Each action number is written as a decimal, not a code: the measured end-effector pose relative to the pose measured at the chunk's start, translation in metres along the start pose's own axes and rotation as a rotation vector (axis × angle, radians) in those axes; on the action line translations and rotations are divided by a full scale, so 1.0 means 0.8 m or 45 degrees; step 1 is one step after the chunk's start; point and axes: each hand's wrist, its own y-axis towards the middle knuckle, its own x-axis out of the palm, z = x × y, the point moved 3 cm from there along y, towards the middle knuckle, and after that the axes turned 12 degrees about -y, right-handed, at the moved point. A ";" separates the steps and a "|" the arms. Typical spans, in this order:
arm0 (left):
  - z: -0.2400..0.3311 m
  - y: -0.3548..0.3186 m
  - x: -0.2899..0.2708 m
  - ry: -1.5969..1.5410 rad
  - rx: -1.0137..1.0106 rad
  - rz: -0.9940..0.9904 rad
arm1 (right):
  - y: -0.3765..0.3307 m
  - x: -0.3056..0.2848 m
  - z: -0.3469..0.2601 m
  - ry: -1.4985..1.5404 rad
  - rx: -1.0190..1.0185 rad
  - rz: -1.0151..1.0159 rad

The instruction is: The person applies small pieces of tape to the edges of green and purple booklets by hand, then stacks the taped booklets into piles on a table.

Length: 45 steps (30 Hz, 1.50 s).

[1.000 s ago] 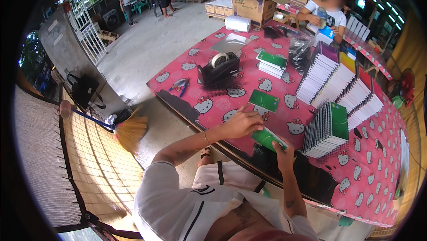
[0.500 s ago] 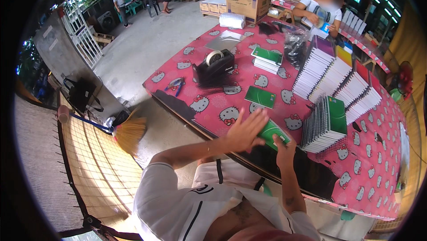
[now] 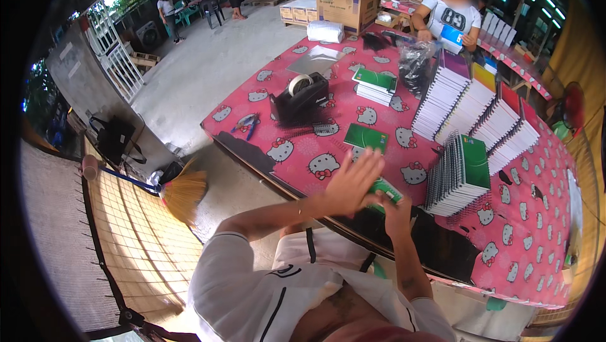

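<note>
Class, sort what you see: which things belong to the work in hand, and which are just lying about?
In the work, probably:
- held green notebook, in the right hand
- loose green notebook
- spiral-bound green notebooks

Seemingly lying about:
- pliers
- black tape dispenser
- broom
- black bag

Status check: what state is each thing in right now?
Left hand: open, fingers extended
Right hand: closed on held notebook
Held notebook: partly hidden
Loose green notebook: closed, flat
Large cardboard box: flaps open
Tape dispenser: loaded
Clear plastic: crumpled
Tablecloth: torn at near edge
</note>
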 end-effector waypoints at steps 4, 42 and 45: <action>0.015 -0.049 0.031 -0.170 0.112 -0.045 | 0.014 -0.013 0.000 -0.037 -0.117 0.014; 0.004 -0.002 0.025 -0.206 0.142 -0.195 | 0.022 -0.002 0.048 -0.490 -0.098 -0.171; 0.018 -0.041 0.044 -0.181 0.116 -0.194 | 0.023 0.001 0.052 -0.370 -0.170 -0.108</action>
